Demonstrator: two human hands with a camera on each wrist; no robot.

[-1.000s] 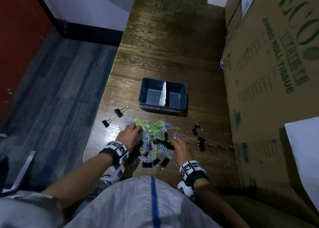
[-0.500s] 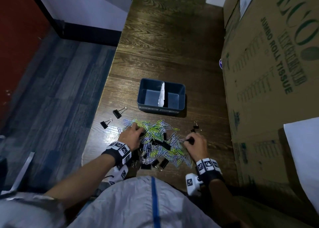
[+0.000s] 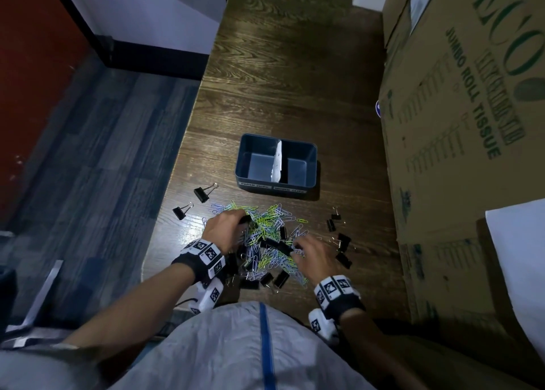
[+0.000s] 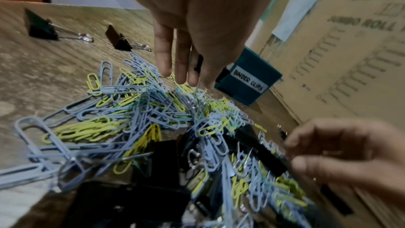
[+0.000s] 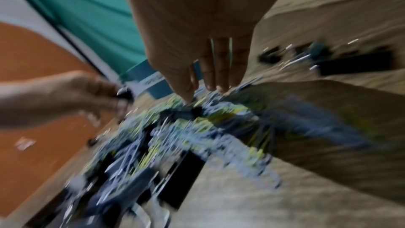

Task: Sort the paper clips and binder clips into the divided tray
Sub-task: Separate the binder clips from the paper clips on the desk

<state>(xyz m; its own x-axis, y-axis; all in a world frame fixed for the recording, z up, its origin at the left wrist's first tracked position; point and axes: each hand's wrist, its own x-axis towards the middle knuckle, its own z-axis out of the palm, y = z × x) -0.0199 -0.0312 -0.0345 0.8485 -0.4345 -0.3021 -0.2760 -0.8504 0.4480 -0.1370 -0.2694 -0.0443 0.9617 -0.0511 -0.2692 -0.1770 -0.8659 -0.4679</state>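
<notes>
Reaching into a tangled heap of blue and yellow paper clips (image 3: 265,236) near the front edge of the wooden table (image 3: 295,80), you work both hands at once. Your left hand (image 3: 225,230) pinches a black binder clip (image 3: 245,219) at the heap's left side; your right hand (image 3: 314,252) curls over a long binder clip (image 3: 275,245) lying across the heap, though blur leaves the grip itself unclear. The divided tray (image 3: 312,165) stands behind the heap toward the table's middle, both compartments bare, its right half labelled for binder clips. More binder clips lie loose toward the left edge (image 3: 203,193) and toward the right (image 3: 343,240). Expect the wire clips to be feather-light, slick and prone to hook together, so lift small bunches and shake them free. The binder clips look stiffer and heavier: take each by its black body, since the wire handles swing.
</notes>
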